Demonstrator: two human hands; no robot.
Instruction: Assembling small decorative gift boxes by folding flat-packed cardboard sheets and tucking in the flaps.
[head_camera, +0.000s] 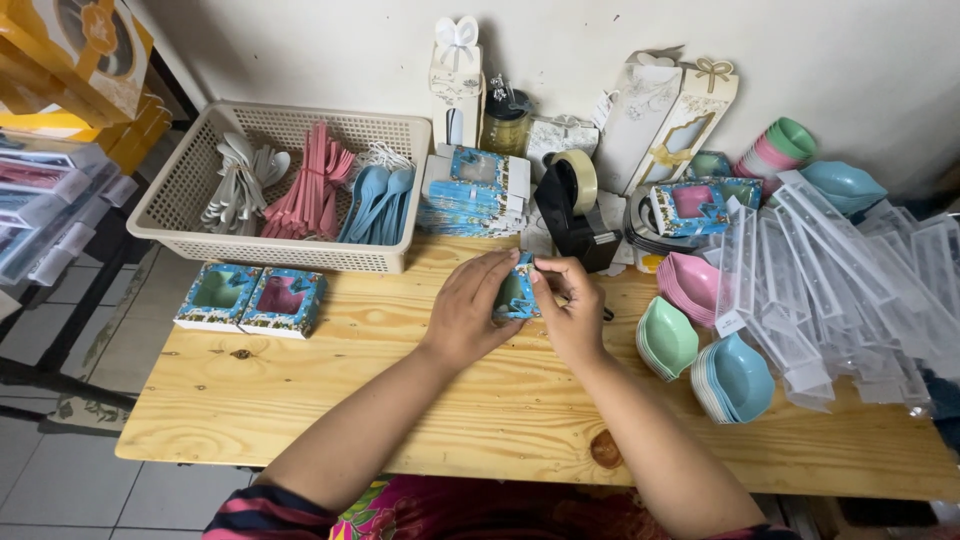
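Both hands meeting over table centre, left hand (468, 312) and right hand (572, 308) clamped together on a small blue box (516, 291), basket (190, 180) at ten o'clock, tape dispenser (574, 215) at twelve, stacked dishes (740, 378) at three.

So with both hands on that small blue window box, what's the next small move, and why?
Probably set the small blue cardboard window box beside the two finished blue window boxes on the wooden table. The left hand and right hand pinch it between them, and it already looks folded into shape.
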